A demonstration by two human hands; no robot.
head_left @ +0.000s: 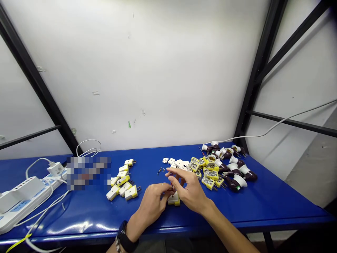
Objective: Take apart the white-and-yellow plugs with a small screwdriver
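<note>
My right hand (191,189) pinches a small screwdriver (171,181) with a dark red handle, which stands upright. Its lower end meets a white and yellow electrical plug (174,199) lying on the blue table near the front edge. My left hand (155,200) is closed at the plug's upper left, thumb and forefinger around it close to the screwdriver's tip; the fingers partly hide the contact. Just beyond my hands lie several tiny screws (161,170) and a heap of white plug covers (180,163). Open yellow plug bases (210,174) with bare metal parts are piled to the right.
Several closed white and yellow plugs (123,179) lie in a group on the left. Dark lamp holders with white sockets (237,168) crowd the right back. A white power strip (28,200) with cables occupies the far left, beside a blurred patch. Black frame posts (256,77) flank the table.
</note>
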